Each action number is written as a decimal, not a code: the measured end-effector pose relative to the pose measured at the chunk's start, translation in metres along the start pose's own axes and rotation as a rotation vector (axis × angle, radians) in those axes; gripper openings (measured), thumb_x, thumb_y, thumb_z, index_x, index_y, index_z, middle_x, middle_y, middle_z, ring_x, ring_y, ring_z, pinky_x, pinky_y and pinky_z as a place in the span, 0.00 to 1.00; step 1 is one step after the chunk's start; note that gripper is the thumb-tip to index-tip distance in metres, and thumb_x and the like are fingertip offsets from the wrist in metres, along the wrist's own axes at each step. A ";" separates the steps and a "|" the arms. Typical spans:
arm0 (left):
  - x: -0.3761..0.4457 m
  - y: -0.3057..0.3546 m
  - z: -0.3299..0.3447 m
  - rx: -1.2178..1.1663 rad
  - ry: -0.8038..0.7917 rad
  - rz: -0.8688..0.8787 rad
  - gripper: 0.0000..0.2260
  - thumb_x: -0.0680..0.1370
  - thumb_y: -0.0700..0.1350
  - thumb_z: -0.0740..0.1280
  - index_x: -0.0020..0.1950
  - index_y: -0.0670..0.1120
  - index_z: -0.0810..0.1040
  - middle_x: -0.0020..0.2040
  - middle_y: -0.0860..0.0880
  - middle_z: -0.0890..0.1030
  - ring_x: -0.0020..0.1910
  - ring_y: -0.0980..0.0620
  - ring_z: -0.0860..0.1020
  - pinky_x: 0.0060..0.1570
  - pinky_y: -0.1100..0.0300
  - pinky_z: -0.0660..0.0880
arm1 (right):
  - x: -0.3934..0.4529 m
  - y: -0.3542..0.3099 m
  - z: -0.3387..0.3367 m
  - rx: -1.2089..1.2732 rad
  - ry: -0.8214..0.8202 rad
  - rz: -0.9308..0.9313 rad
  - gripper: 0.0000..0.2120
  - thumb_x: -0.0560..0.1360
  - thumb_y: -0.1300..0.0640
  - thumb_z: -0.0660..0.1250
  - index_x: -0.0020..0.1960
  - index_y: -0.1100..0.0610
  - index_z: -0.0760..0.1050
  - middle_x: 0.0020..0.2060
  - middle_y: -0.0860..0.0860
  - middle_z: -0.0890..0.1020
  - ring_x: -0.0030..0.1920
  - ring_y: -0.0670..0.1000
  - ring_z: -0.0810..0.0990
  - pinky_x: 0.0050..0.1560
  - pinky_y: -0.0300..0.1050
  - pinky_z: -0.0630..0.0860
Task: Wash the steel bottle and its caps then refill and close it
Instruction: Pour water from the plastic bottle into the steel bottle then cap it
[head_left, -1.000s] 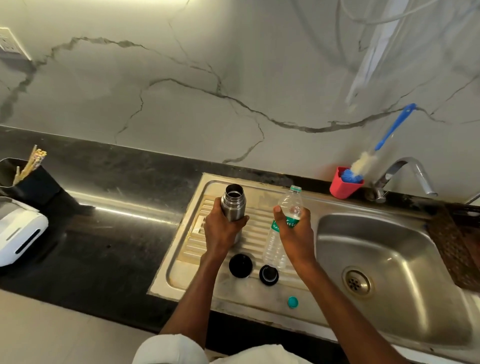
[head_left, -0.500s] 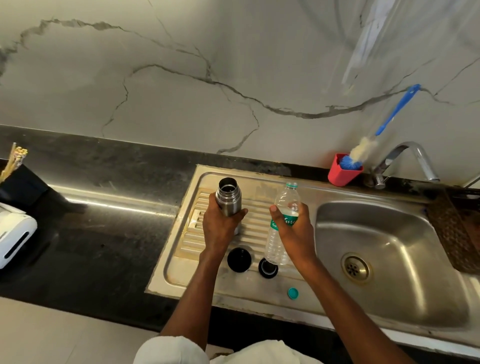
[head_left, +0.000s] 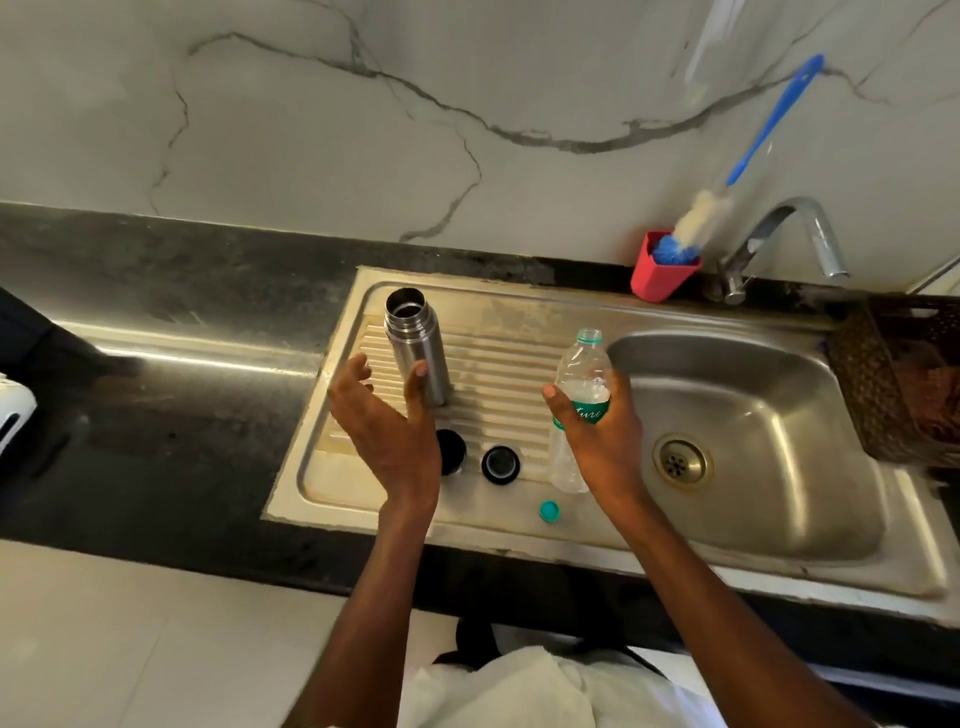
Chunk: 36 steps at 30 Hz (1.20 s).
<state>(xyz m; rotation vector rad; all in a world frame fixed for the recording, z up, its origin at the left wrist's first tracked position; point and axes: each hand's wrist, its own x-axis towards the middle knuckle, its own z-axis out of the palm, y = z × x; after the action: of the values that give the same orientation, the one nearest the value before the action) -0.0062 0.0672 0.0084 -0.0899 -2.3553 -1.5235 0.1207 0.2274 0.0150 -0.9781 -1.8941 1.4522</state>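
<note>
The steel bottle (head_left: 415, 343) stands upright and uncapped on the ribbed drainboard (head_left: 493, 384). My left hand (head_left: 387, 428) hovers just in front of it with fingers spread, the thumb tip at the bottle's lower side. My right hand (head_left: 602, 441) grips a clear plastic water bottle (head_left: 582, 379) with a green label, uncapped and held upright. Two black caps lie on the drainboard: one (head_left: 451, 451) partly behind my left hand, the other (head_left: 500, 465) beside it. A small teal cap (head_left: 549, 511) lies near the front rim.
The steel sink basin (head_left: 753, 441) with its drain is to the right, the tap (head_left: 789, 239) behind it. A red cup (head_left: 660, 275) holds a blue-handled bottle brush (head_left: 748, 156). A brown basket (head_left: 898, 379) sits far right; a white appliance (head_left: 13, 415) far left on the black counter.
My left hand has let go of the steel bottle and opened, drawing back toward me. My right hand keeps hold of the plastic bottle, now shifted a little right.
</note>
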 end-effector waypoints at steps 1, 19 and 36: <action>-0.010 0.008 0.000 -0.029 -0.020 0.071 0.25 0.82 0.59 0.69 0.69 0.43 0.74 0.60 0.45 0.78 0.58 0.47 0.77 0.57 0.55 0.76 | 0.000 0.001 -0.005 -0.011 -0.001 -0.017 0.25 0.72 0.43 0.78 0.65 0.43 0.72 0.56 0.43 0.84 0.55 0.41 0.83 0.57 0.41 0.80; -0.173 0.000 0.055 0.765 -0.980 0.232 0.09 0.85 0.44 0.63 0.63 0.44 0.77 0.67 0.42 0.74 0.59 0.40 0.78 0.58 0.47 0.78 | -0.005 0.069 -0.095 -0.318 -0.238 -0.024 0.35 0.65 0.34 0.77 0.68 0.41 0.70 0.60 0.41 0.80 0.59 0.47 0.78 0.56 0.53 0.80; -0.126 0.121 0.088 -0.748 -0.496 -0.720 0.05 0.79 0.38 0.75 0.54 0.40 0.85 0.50 0.42 0.87 0.50 0.47 0.86 0.60 0.52 0.82 | 0.029 0.048 -0.155 -0.335 -0.232 -0.091 0.36 0.63 0.39 0.83 0.63 0.40 0.66 0.52 0.42 0.82 0.49 0.47 0.82 0.46 0.49 0.81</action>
<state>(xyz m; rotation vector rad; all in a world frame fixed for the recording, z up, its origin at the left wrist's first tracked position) 0.1191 0.2137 0.0425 0.2663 -2.0854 -2.9737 0.2361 0.3455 0.0087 -0.8848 -2.3751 1.2648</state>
